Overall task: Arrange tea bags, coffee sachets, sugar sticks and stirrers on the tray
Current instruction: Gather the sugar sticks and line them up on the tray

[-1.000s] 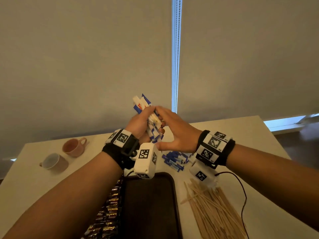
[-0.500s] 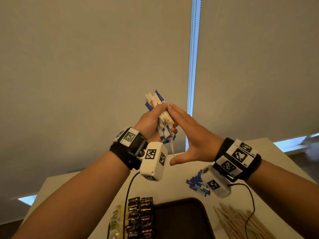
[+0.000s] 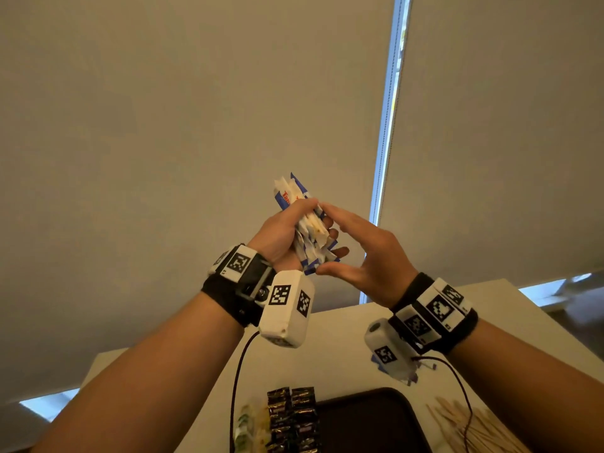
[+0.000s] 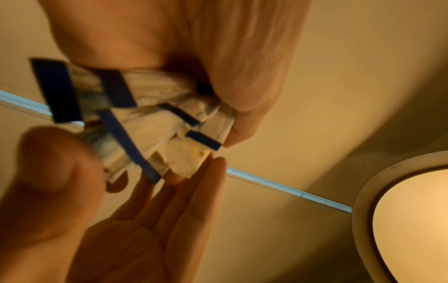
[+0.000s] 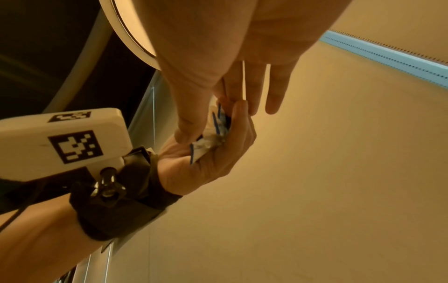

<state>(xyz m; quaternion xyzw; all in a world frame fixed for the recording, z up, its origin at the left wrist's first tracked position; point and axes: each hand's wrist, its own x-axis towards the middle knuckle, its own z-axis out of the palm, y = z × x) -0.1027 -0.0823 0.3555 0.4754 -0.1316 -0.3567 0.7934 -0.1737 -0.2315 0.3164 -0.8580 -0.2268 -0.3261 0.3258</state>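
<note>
Left hand (image 3: 281, 233) grips sugar sticks (image 3: 309, 233); right hand (image 3: 366, 256) touches them.

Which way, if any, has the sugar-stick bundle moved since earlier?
Yes, upward. The sugar-stick bundle now sits above the far edge of the table, which it overlapped before.
</note>
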